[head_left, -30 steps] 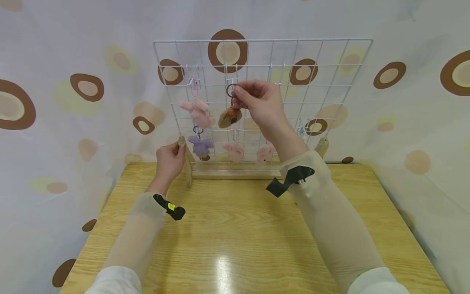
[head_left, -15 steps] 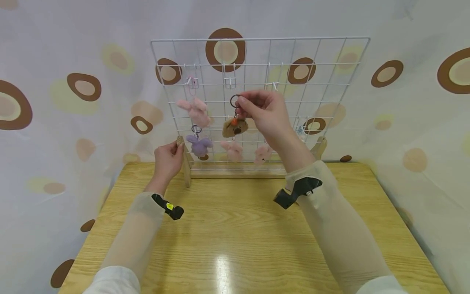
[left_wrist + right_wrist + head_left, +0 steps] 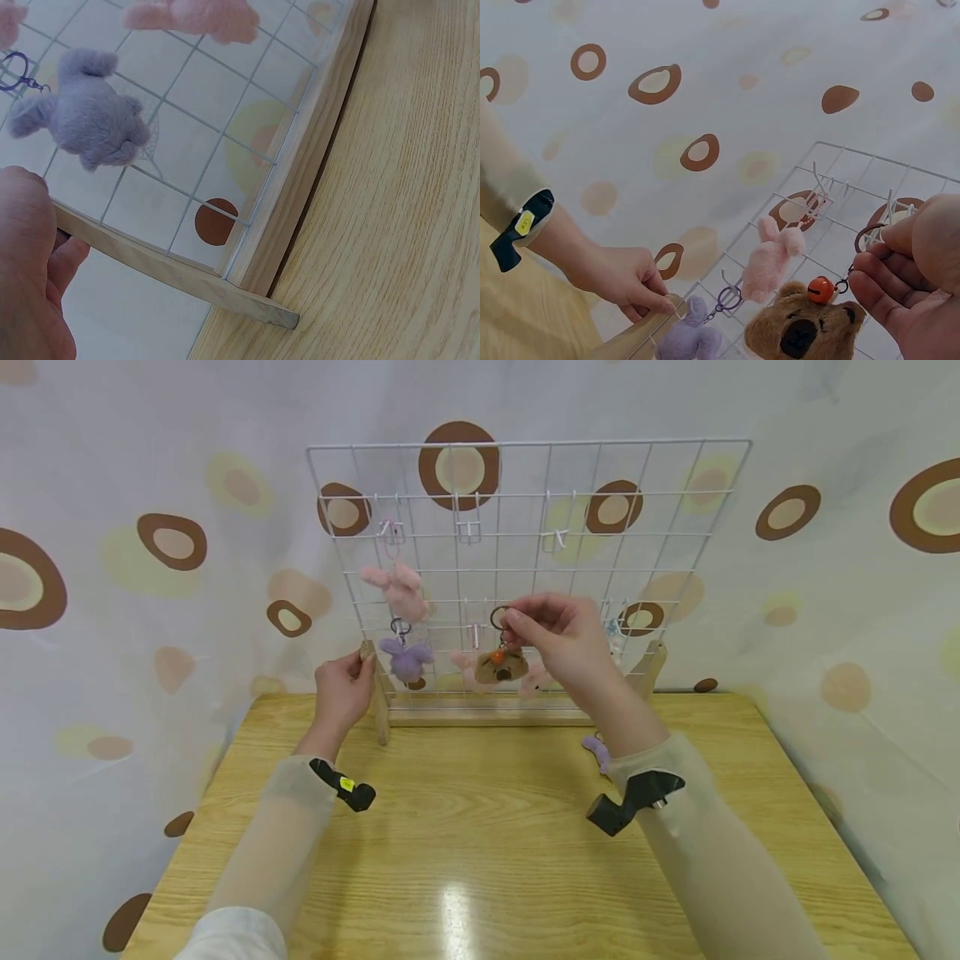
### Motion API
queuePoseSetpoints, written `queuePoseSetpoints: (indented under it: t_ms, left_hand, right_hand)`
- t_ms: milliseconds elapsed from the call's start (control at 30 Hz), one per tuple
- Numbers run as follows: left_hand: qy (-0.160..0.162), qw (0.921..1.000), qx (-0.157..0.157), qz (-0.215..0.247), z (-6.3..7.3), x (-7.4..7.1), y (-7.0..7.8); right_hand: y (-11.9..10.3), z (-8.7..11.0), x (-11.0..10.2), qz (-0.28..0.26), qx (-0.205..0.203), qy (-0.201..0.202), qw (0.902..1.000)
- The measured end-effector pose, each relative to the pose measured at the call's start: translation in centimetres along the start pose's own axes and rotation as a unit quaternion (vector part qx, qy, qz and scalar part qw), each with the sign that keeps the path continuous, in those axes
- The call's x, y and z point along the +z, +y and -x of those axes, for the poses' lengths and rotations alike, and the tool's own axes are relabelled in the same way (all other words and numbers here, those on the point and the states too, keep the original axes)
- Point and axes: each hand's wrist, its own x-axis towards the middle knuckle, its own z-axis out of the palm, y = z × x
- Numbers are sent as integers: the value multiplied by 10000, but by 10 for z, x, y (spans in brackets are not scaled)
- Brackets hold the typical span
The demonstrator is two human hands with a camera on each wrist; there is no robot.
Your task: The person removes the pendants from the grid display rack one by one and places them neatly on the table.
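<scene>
My right hand [image 3: 567,639] pinches the metal ring of a brown bear plush keychain [image 3: 504,667]. The bear hangs below the fingers, in front of the white wire grid rack [image 3: 517,571]; an orange bell [image 3: 821,289] is on its head in the right wrist view. At the rack's left side, my left hand [image 3: 342,692] grips the top of the wooden upright [image 3: 381,706] between thumb and fingers. Close to that hand hangs a purple plush keychain [image 3: 407,661], with a pink plush keychain [image 3: 405,591] above it.
Two more pink plushes hang low on the grid, partly behind the bear and right hand. A bluish-white charm [image 3: 614,637] hangs at the right. Bare white hooks [image 3: 469,531] line the upper row. A purple curved item [image 3: 597,754] lies on the wooden table [image 3: 465,827].
My right hand has brought the bear keychain away from the upper middle hook, down and to the right. The purple item on the table has come into view. My left hand stays on the upright.
</scene>
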Motion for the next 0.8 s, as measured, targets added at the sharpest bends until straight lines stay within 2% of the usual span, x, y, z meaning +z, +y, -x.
queuePoseSetpoints:
  t_ms: [167,400,633,800]
  left_hand:
    - [-7,10000,-69,6,0,1,1]
    - [33,10000,-44,-10,0,1,2]
    - [43,9999,-106,-25,1,2,3]
    - [97,9999,10,-43,3,2,3]
  right_hand:
    - [0,14,-8,47,86,20,9999]
    - [4,34,-16,258,-55,116,9996]
    - [17,56,-26,180,86,240,9995]
    - [28,68,-32,319,142,332,9988]
